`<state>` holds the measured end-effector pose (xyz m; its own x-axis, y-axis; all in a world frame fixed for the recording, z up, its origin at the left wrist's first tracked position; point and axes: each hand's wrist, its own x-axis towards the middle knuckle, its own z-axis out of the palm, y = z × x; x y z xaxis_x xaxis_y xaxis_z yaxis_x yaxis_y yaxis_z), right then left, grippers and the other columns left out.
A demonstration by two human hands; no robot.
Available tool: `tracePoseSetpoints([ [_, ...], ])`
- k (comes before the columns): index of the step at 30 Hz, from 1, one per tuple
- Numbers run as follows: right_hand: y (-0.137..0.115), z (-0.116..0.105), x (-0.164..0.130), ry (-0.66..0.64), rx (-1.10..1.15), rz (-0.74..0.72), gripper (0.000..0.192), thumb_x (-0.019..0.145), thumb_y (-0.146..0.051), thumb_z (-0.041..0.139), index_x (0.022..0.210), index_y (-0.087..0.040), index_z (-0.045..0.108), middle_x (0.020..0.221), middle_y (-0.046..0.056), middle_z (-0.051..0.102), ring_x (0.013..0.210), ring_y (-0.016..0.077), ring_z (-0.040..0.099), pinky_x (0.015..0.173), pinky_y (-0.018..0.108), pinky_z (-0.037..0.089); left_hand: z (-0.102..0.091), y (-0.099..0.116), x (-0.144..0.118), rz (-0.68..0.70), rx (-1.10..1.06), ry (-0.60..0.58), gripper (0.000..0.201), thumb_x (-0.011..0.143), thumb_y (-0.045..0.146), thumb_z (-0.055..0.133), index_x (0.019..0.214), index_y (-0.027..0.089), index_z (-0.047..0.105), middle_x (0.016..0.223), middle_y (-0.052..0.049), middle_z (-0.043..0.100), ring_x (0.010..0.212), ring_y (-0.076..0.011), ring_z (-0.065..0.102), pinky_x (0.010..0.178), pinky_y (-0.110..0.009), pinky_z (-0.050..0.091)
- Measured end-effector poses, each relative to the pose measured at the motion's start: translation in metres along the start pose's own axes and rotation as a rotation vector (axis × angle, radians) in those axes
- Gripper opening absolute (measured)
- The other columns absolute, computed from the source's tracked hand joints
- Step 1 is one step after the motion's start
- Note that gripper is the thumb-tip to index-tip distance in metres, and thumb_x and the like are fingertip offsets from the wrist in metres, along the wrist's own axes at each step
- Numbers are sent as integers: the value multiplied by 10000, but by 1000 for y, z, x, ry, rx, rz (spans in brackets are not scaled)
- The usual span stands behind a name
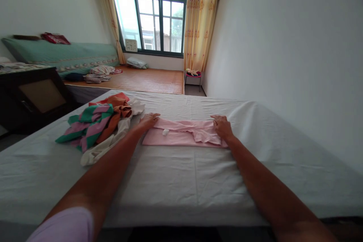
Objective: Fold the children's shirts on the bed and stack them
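A pale pink short-sleeved shirt (181,138) lies folded into a long strip on the bed, a small white label (165,132) showing near its left end. At the strip's far left corner, my left hand (149,121) holds the cloth, its fingers along the far edge. My right hand (222,126) is closed on the far right corner, one finger reaching inward past the edge. The fingertips under the cloth are partly hidden. Left of my left forearm is a loose heap of clothes: a green and mauve garment (90,123), a rust-brown one (117,107) and a cream one (116,136).
The white bed sheet (167,181) is wrinkled toward the right wall (283,45). Beyond stands a lower bed with a brown mat (150,79) and folded clothes (98,78). A dark cabinet (36,98) is at the left, a small pink stool (193,75) beside the curtain (200,19).
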<state>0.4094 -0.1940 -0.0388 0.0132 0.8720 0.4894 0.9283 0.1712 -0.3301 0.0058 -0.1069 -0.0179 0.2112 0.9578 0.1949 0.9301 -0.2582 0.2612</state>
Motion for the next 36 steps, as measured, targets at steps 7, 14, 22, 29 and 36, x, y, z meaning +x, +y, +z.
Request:
tracePoseSetpoints([
  [7,27,12,23,-206,-56,153,151,826,-327,593,873,-209,675,1111,86,675,1099,238,571,956,388,419,2,7,-16,7,63,44,291,885,349,474,1054,255,692,1106,-57,669,1051,-235,605,869,-324,464],
  [14,42,1,17,78,180,263,214,876,-352,487,966,-211,620,865,51,704,800,194,629,766,326,478,-8,13,-13,-60,76,270,246,912,300,433,1038,241,635,1110,-53,655,1070,-225,577,874,-330,440],
  [22,39,12,18,-124,31,146,210,814,-406,600,882,-227,685,1017,77,696,1010,246,579,877,385,456,1,3,-12,-35,-27,181,331,911,359,448,1176,246,611,1186,-43,652,1116,-210,571,899,-309,438],
  [29,32,-1,18,25,43,293,183,880,-351,502,932,-242,640,841,48,696,768,209,618,688,306,447,6,4,-8,-121,-22,109,352,882,313,457,1182,279,637,1136,-39,685,1074,-248,602,880,-345,461],
  [36,2,-9,16,117,-98,68,280,910,-218,453,1080,-210,674,1120,118,671,1072,278,551,884,409,444,-2,29,-18,108,-81,290,434,874,170,404,1257,210,605,1270,-61,609,1196,-219,520,1052,-358,387],
])
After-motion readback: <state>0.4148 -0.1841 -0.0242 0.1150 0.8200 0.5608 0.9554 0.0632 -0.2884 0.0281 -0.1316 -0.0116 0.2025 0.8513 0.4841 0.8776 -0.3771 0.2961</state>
